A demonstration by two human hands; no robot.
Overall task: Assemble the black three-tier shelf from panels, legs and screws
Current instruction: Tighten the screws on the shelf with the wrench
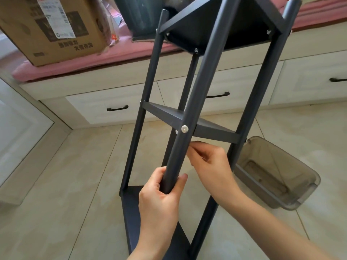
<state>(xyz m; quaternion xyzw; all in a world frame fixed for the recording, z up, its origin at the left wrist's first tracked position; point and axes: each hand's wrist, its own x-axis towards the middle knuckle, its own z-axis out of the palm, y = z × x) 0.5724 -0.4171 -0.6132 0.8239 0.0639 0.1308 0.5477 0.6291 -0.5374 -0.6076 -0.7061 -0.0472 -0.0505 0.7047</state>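
Left hand (161, 194): fingers and thumb wrapped round the lower part of the nearest leg (189, 113) of the black shelf (187, 117), gripping it. Right hand (210, 164): beside the same leg, just above the left hand and below the middle panel (165, 114); fingertips (193, 149) bunched together against the leg's right side, as if pinching something small, though what they hold, if anything, cannot be told.

Shelf: standing on the tiled floor (65, 184), seen from above and close. Four round black legs, three black panels fixed between them. Bottom panel (131, 209) near the floor, partly hidden by the left forearm. Top panel (216, 30) seen from its underside. Silver screw head (184, 128) on the nearest leg at the middle panel; further small screw heads at the corners of the top panel.

Surroundings: translucent grey bin (272, 173) on the floor just right of the shelf, lying tilted. Pale drawer unit (116, 106) with black handles behind. Pink cushion (90, 62) along its top. Cardboard box (50, 29) with a printed label resting on the cushion, upper left. Dark container (139, 14) beside the box, behind the shelf's top.
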